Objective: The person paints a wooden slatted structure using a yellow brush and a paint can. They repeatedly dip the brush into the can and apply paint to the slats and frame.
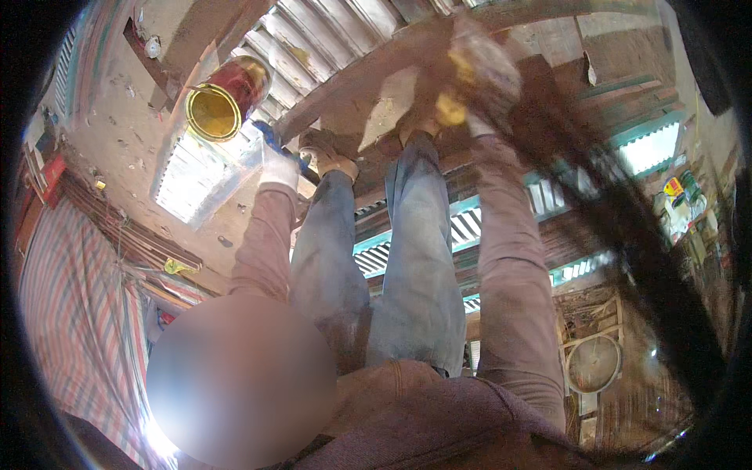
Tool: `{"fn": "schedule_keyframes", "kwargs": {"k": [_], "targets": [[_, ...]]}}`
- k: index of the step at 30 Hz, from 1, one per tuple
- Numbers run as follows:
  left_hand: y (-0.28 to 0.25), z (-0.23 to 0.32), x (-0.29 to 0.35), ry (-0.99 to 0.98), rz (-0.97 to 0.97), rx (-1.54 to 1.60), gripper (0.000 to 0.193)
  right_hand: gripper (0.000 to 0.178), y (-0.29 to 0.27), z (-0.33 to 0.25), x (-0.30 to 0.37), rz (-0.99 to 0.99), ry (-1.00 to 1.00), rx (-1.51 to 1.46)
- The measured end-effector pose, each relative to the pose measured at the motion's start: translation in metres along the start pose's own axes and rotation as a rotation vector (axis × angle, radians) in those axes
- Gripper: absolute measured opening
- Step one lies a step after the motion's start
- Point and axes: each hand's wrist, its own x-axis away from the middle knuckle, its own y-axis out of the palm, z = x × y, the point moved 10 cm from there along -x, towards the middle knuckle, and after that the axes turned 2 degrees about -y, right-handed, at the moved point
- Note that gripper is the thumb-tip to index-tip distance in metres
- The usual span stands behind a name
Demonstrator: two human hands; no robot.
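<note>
My left hand, in a blue glove with a white cuff, is at the left end of a long curved brown wooden board. Its fingers are mostly hidden, so their grip cannot be made out. Beyond it, tilted toward me, is a dark red tin with a yellow-coated inside. My right hand, in a pale glove, is smeared by motion over the wood on the right. Blurred yellow patches show beside it; whether they are glove or something held is unclear.
Corrugated sheet lies behind the board. Teal-edged slats stretch off to the right. At far right are colourful packages and a round framed object. A striped sheet hangs at left. A dark blurred shape crosses the right side.
</note>
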Motion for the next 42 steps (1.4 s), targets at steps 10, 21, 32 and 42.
{"fn": "schedule_keyframes", "kwargs": {"k": [10, 21, 32, 42], "targets": [[0.04, -0.002, -0.067, 0.172, -0.319, -0.207, 0.067, 0.019, -0.054, 0.087, 0.021, 0.296, 0.247, -0.28], [0.055, 0.003, -0.012, -0.025, -0.346, 0.005, 0.065, 0.033, -0.032, -0.021, 0.07, -0.058, -0.231, -0.381], [0.04, 0.004, -0.025, -0.077, -0.285, 0.105, 0.076, 0.032, 0.007, -0.034, 0.042, -0.036, -0.377, -0.07], [-0.008, -0.002, -0.102, 0.115, -0.358, -0.191, 0.078, 0.027, -0.008, 0.045, 0.025, 0.187, 0.03, -0.012]]}}
